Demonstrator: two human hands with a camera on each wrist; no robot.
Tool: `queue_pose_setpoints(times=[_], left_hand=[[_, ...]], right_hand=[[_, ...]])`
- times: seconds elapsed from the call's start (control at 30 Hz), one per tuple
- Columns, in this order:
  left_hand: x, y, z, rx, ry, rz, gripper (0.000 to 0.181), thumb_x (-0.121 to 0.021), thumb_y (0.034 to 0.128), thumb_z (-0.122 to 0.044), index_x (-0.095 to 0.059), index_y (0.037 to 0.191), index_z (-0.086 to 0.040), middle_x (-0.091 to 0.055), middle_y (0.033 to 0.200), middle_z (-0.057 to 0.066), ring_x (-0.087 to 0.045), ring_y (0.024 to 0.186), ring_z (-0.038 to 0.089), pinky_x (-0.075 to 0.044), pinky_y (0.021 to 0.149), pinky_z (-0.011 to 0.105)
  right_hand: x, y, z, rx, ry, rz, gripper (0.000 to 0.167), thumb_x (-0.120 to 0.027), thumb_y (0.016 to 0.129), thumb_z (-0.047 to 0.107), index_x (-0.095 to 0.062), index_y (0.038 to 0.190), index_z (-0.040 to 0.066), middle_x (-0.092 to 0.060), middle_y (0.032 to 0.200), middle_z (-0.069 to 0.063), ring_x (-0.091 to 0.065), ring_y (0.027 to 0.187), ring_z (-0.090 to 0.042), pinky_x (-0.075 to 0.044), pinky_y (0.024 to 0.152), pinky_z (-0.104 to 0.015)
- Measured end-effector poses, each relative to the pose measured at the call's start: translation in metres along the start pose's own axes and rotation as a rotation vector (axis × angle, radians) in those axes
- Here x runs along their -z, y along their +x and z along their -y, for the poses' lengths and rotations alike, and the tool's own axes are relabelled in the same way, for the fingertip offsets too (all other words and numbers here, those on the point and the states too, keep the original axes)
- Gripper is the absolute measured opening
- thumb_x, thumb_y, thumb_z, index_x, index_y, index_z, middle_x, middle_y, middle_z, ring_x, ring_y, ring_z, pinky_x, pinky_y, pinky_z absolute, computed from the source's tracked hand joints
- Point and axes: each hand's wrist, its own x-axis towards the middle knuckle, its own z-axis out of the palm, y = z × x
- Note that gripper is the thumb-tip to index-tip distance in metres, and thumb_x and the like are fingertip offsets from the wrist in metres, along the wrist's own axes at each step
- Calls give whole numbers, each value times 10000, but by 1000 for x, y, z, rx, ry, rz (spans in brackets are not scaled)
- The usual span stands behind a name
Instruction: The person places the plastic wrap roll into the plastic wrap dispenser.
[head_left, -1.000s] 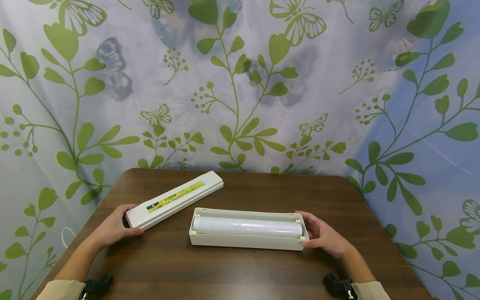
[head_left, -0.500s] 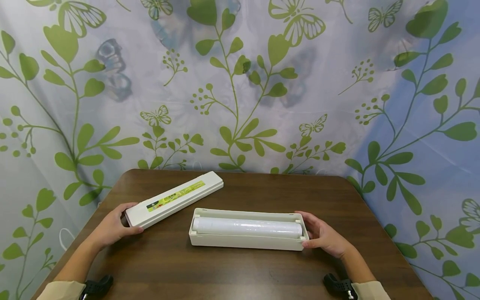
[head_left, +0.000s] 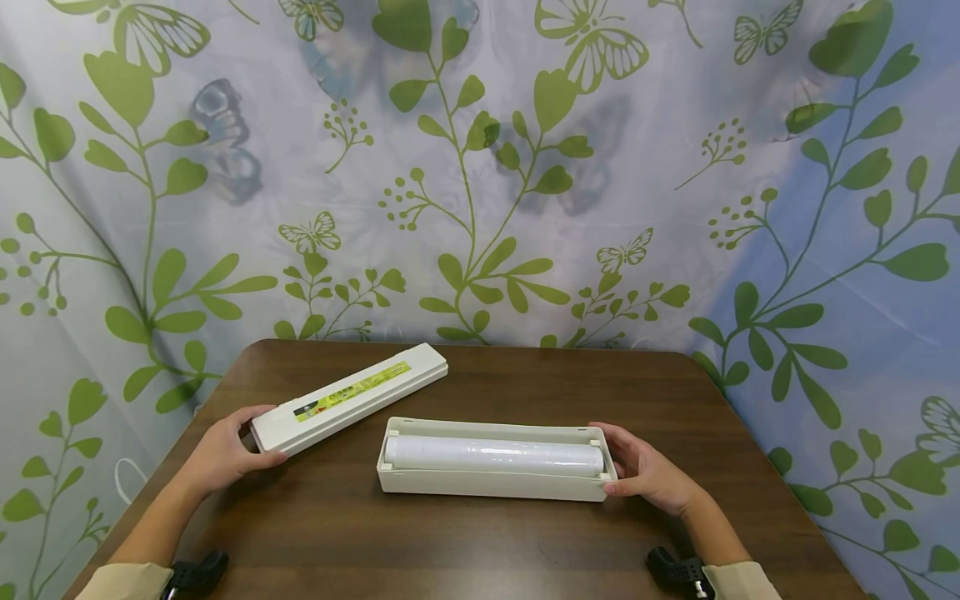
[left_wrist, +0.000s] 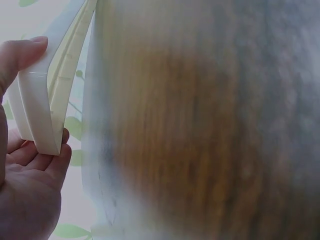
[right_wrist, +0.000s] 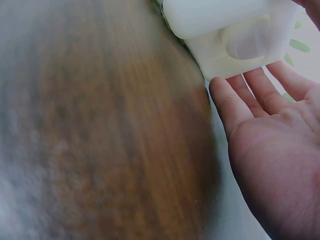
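In the head view my left hand (head_left: 222, 452) grips the near-left end of a long white lid (head_left: 352, 398) with a yellow-green label, lying slantwise. The left wrist view shows the thumb on one side of the lid (left_wrist: 37, 102) and the fingers on the other; its hollow underside shows. An open white cling film box (head_left: 487, 484) sits right of the lid, with a roll of cling film (head_left: 495, 454) lying inside. My right hand (head_left: 656, 475) holds the box's right end, thumb at the front corner and fingers behind. In the right wrist view, fingertips touch the box (right_wrist: 225, 55).
Lid and box stand apart on a brown wooden table (head_left: 480, 546) with rounded far corners. Behind the table hangs a pale curtain (head_left: 480, 208) with green leaves and butterflies. Both wrists wear a black strap (head_left: 197, 573) below beige sleeves.
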Motion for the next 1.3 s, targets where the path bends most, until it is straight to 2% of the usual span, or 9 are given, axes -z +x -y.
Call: queue_pose_setpoints(times=[0.33, 0.73, 0.83, 1.0, 1.07, 1.3], left_hand=[[3, 0, -1, 13, 19, -17, 841, -928, 710, -459, -609, 1351, -17, -683, 1249, 235, -590, 1024, 271, -454, 772, 255], [4, -1, -3, 22, -5, -42, 830, -930, 714, -448, -616, 1351, -19, -680, 1254, 240, -588, 1037, 257, -443, 773, 185], [3, -1, -2, 20, -22, -49, 826, -935, 711, -435, -615, 1351, -22, -677, 1265, 237, -586, 1032, 177, -432, 775, 123], [3, -1, -1, 16, -74, -63, 820, -939, 716, -411, -609, 1361, -27, -657, 1300, 243, -497, 1009, -103, -414, 789, 35], [3, -2, -1, 11, -102, -70, 809, -939, 723, -391, -607, 1366, -29, -648, 1310, 248, -454, 1003, -174, -415, 795, 20], [4, -3, -2, -19, -190, -87, 776, -940, 738, -306, -600, 1377, -26, -632, 1325, 254, -456, 1018, -226, -435, 803, 9]], right_hand=[[0, 0, -1, -11, -5, -4, 903, -754, 850, -15, -218, 1576, -34, -389, 1553, -169, -527, 1281, -81, -544, 1000, -299], [-1, -1, -1, -13, -7, -9, 911, -765, 845, -8, -222, 1576, -34, -381, 1557, -164, -523, 1285, -76, -554, 992, -314], [-1, -1, 0, -12, -8, -7, 912, -765, 843, -6, -222, 1576, -32, -379, 1556, -172, -524, 1284, -78, -553, 993, -313], [-1, -1, 1, -22, -9, -8, 921, -764, 840, -7, -216, 1581, -27, -391, 1551, -163, -526, 1285, -78, -549, 999, -308], [-1, 0, 2, -24, -10, -9, 923, -765, 840, -7, -217, 1582, -24, -399, 1548, -155, -528, 1286, -78, -548, 1001, -308], [0, 0, 3, -17, -3, -1, 943, -768, 839, -15, -186, 1580, -54, -418, 1544, -109, -528, 1293, -71, -543, 1008, -302]])
